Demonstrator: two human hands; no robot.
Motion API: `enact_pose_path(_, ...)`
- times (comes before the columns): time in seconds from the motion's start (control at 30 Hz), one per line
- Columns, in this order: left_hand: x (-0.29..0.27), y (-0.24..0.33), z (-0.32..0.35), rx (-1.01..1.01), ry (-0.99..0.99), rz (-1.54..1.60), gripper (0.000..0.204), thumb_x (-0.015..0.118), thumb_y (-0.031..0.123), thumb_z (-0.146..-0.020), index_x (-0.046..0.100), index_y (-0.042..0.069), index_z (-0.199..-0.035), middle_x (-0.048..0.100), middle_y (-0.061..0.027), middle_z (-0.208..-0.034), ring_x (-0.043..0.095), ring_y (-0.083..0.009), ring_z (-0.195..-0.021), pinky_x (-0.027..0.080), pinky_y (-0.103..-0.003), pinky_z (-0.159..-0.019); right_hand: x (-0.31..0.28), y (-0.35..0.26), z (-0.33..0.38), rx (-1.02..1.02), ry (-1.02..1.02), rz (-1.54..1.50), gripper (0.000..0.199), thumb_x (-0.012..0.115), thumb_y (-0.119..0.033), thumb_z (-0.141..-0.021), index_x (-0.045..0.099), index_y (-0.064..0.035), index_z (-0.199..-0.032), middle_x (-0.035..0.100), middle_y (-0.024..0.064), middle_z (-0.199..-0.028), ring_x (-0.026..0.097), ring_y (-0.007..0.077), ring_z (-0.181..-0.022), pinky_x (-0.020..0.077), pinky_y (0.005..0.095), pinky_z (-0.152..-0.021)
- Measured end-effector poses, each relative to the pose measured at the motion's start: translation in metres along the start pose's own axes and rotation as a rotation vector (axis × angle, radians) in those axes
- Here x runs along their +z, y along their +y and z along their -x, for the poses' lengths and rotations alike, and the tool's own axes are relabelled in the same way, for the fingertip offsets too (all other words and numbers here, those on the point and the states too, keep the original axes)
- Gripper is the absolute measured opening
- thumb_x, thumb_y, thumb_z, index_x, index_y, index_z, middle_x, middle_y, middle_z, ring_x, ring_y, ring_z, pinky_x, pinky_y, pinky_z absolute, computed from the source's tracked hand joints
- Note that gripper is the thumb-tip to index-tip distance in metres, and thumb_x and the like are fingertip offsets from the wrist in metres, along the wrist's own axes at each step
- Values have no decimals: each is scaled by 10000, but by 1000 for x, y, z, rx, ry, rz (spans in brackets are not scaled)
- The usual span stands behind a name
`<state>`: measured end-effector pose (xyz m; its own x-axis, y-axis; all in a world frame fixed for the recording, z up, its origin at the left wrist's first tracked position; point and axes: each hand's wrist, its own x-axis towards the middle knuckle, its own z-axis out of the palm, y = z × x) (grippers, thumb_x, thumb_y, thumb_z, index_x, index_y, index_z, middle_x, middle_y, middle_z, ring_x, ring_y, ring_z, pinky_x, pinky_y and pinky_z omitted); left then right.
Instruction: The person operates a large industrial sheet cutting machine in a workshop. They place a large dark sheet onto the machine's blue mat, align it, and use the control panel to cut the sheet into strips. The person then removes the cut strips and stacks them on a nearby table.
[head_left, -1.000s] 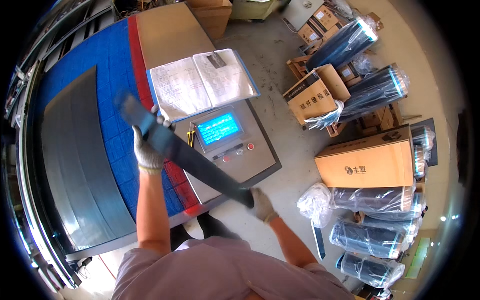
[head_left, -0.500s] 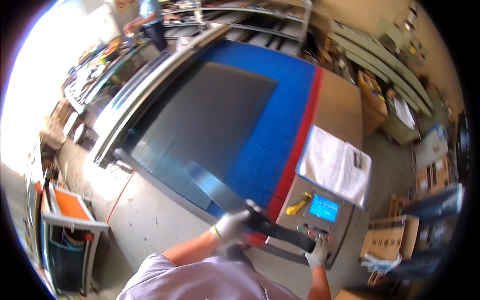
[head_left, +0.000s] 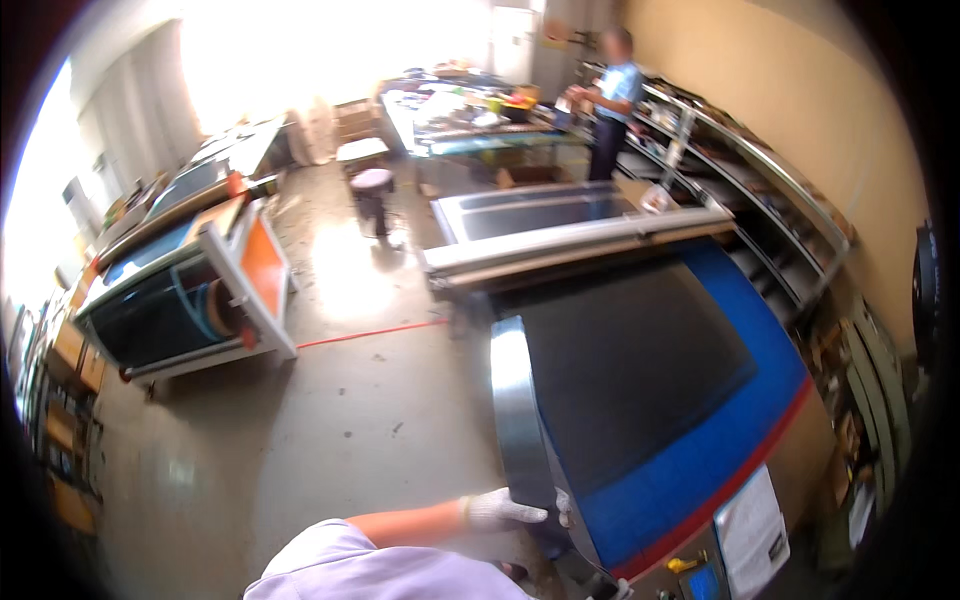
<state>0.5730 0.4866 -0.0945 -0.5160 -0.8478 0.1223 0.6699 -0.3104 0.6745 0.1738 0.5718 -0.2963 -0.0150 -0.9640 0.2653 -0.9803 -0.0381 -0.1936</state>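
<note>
My left hand point(head_left: 500, 511), in a white glove, is wrapped round a long, glossy dark strip of sheet material point(head_left: 520, 425). The strip stands up from my hand, its far end catching the light, beside the near left edge of a large flat machine table. A dark sheet point(head_left: 625, 370) lies on the table's blue surface point(head_left: 640, 500). At the bottom edge my right hand point(head_left: 608, 586), also gloved, is closed on the strip's lower end; most of this hand is cut off by the frame.
A pale beam point(head_left: 570, 243) spans the table's far part. A yellow-handled tool point(head_left: 683, 565), a small screen point(head_left: 703, 584) and a paper point(head_left: 750, 535) lie at the near right. Left stands a roll rack point(head_left: 215, 245). A stool point(head_left: 372, 182), a person point(head_left: 615, 100) and shelves point(head_left: 770, 190) are beyond.
My view has swung left and up, bringing the rack and floor into sight. The strip, earlier slanting across the table's near edge, now points away from me. Both hands keep hold.
</note>
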Motion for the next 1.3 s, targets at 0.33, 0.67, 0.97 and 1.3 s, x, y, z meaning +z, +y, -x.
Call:
enact_pose_path(0.33,-25,186,264,466,542,-472,451,684,311,-913,596,3,-1231,609,-149,-1249,566,-281,-1207,435,-425,-1058,66,-335,-42,-505,-396,-619,550,771,-211,-641,589,-140,-1156,646,188,-1037,633,398,-1018,511,499,-873)
enact_pose_path(0.67,-116,317,380,1128,973,-201,578,606,240,-968,399,-2,-1450,619,-119,-1108,608,-267,-1089,475,-425,-990,115,-606,-142,-938,-487,-510,886,826,-170,-622,462,-114,-1428,610,227,-1101,607,423,-1017,499,486,-912)
enact_pose_path(0.97,-219,441,436,1130,1080,-496,518,637,218,-939,483,-18,-1373,626,-120,-1069,607,-254,-1042,501,-394,-911,225,-803,-203,-1229,-587,-536,1088,873,-156,-565,336,-111,-1510,594,214,-1064,603,423,-978,514,502,-861)
enact_pose_path(1.3,-347,621,434,1086,1038,-700,593,649,261,-928,454,-23,-1411,617,-120,-1038,612,-243,-971,501,-383,-867,289,-920,-267,-998,-310,-808,1002,816,-162,-591,328,-55,-1460,572,230,-1033,592,454,-934,473,545,-821)
